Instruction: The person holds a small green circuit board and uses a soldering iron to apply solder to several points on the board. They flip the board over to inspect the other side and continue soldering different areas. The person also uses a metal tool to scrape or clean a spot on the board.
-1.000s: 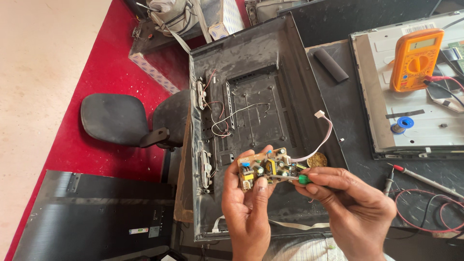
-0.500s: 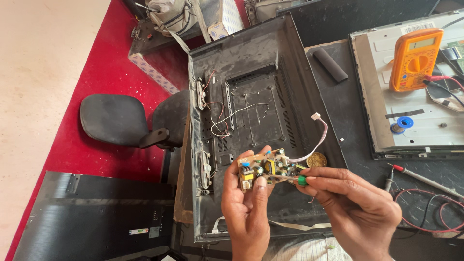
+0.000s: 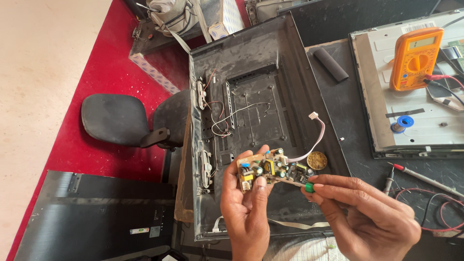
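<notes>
Little has moved since the earlier frame: both hands remain where they were, and the circuit board [image 3: 273, 171] between them has stayed at almost the same tilt. The left hand [image 3: 246, 208] comes up from below, its grip pinching the board's left end between thumb and fingers, so the side bearing the yellow, blue and black parts faces the camera. The right hand [image 3: 369, 212] reaches in from the right, its grip pressed together on a small green piece [image 3: 309, 187] at the board's right end; whether that piece belongs to the board cannot be told. A bundle of pale wires [image 3: 316, 137] loops up from the board and ends in a white plug hanging free. Board and hands hover above an opened dark back cover [image 3: 251, 96] with thin loose wires lying inside it. Just right of the board, a small round tin [image 3: 317, 160] sits on the dark counter [image 3: 348, 121]. Farther right lies a metal panel [image 3: 420, 125] carrying an orange multimeter [image 3: 415, 58] and a small blue spool [image 3: 405, 122]. A black chair [image 3: 116, 121] stands on the red floor [image 3: 96, 63] to the left.
</notes>
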